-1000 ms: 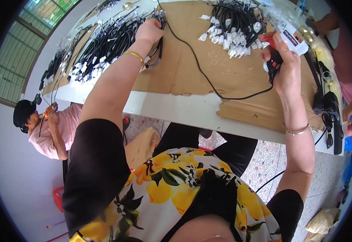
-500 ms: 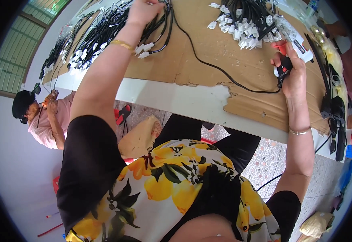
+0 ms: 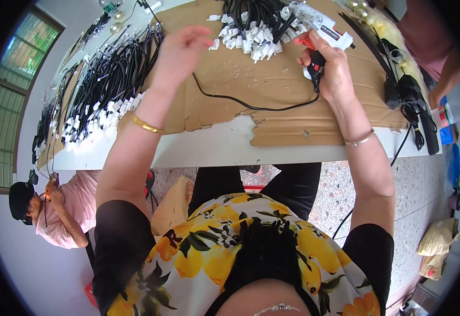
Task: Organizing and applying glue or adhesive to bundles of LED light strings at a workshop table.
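In my right hand (image 3: 335, 73), fingers wrapped round its grip, is a glue gun (image 3: 315, 66) with a black handle, red trigger and white body. Its black cord (image 3: 261, 109) leaves the handle and curves left over the cardboard (image 3: 219, 118). Just beyond the gun's body lies a bundle of black cables (image 3: 251, 39) with white connectors. My left hand (image 3: 180, 55) is raised over the cardboard, slightly blurred, fingers loosely stretched and nothing visible in them. Beside it on the left lies a larger spread of black cables (image 3: 111, 73), also with white connectors.
Under the cardboard is a white table (image 3: 198, 150). Black adapters with cords (image 3: 409, 92) lie at its right edge, near a clear bottle (image 3: 453, 111) and another person's arm (image 3: 448, 79). At far left, a person in pink (image 3: 64, 221) holds a thin cable. A sack (image 3: 438, 237) sits on the floor.
My left hand has let go of the cables and drawn back over the cardboard. The glue gun stays in my right hand. The whole view has shifted, showing more of the left cable spread.
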The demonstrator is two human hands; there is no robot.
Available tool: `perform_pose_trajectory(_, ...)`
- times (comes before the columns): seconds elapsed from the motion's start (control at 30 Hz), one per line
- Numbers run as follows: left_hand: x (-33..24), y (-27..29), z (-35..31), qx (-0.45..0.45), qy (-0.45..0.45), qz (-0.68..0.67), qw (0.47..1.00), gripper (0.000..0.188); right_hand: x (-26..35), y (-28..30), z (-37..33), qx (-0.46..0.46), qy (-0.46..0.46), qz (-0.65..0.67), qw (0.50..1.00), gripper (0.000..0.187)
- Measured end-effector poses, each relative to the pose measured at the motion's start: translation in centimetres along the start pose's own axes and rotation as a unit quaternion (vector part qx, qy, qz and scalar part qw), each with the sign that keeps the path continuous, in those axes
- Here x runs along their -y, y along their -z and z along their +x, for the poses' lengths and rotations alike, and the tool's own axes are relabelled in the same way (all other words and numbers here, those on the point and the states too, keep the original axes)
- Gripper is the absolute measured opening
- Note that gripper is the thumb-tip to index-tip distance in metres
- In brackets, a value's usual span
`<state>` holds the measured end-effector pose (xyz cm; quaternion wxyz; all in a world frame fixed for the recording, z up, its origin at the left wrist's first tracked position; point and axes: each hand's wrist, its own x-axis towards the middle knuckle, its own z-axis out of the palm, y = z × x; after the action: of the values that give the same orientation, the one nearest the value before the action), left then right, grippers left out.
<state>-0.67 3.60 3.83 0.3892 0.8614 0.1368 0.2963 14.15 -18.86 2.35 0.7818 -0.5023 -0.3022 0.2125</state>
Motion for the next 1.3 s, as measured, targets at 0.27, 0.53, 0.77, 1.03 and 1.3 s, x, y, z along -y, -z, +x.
perform_pose_trajectory(0.27, -1.8, -7.4, 4.3, -0.009, -0.053, 0.079, 0.995, 0.021, -0.1, 0.4, 0.4, -0.035, 0.017, 0.001, 0.999, 0.024)
perform_pose_trajectory(0.53, -4.1, -9.5, 6.0, 0.073, -0.121, 0.37, 0.918, 0.029, -0.1, 1.0, 0.7, -0.064, 0.012, 0.023, 0.998, 0.02)
perform_pose_trajectory(0.77, -4.1, -9.7, 6.2, 0.111, -0.178, 0.423, 0.882, 0.016, 0.0, 1.9, 1.3, -0.111, 0.021, 0.028, 0.993, 0.018)
perform_pose_trajectory(1.03, -3.5, -6.9, 7.8, 0.099, 0.039, 0.051, 0.993, 0.012, 0.0, 1.9, 1.4, -0.126, 0.017, 0.034, 0.991, 0.017)
perform_pose_trajectory(1.3, -6.2, 2.0, 9.8, -0.11, 0.108, -0.503, 0.851, 0.01, -0.1, 1.9, 1.3, -0.119, 0.019, 0.037, 0.992, 0.018)
